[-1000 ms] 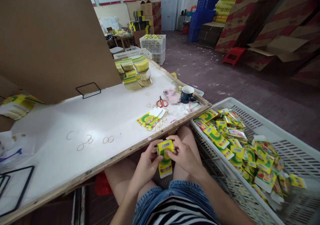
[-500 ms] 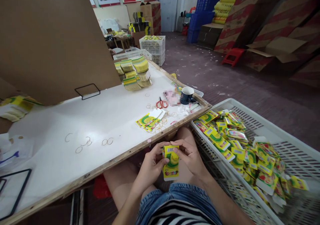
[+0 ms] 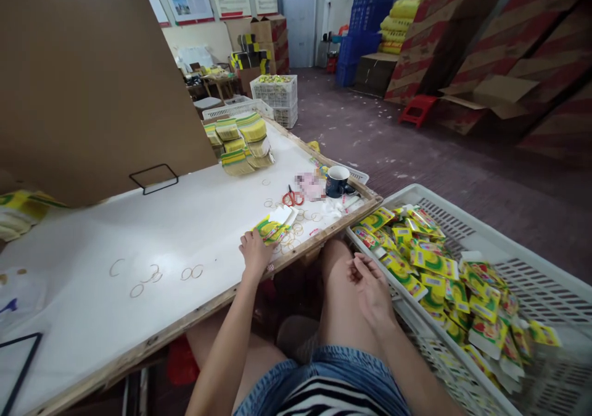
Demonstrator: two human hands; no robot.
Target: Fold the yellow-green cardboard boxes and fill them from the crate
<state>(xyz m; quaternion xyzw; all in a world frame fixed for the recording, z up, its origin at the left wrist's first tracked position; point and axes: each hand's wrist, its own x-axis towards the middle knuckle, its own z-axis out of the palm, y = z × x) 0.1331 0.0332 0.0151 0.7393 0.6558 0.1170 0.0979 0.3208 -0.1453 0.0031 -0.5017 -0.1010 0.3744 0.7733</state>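
Observation:
Several flat yellow-green cartons (image 3: 271, 228) with white flaps lie at the table's near right part. My left hand (image 3: 255, 252) is over their left end, its fingers and thumb closed at the carton edges and partly hiding them. My right hand (image 3: 374, 289) is above my right thigh, just left of the white crate, with fingers curled in and nothing visible in them. Filled yellow cartons (image 3: 435, 262) lie heaped in the white plastic crate (image 3: 513, 243) at my right.
Red-handled scissors (image 3: 293, 198), loose rubber bands (image 3: 192, 272) and a dark mug (image 3: 337, 182) are on the white table (image 3: 115, 231). Bundled carton stacks (image 3: 245, 145) stand farther back. A tall cardboard sheet (image 3: 102, 83) rises at the left. A red stool (image 3: 419, 111) stands on the floor.
The yellow carton held between both hands has left them; another now shows on top of the crate's heap. My left hand moved forward-left to the flat cartons, my right hand toward the crate.

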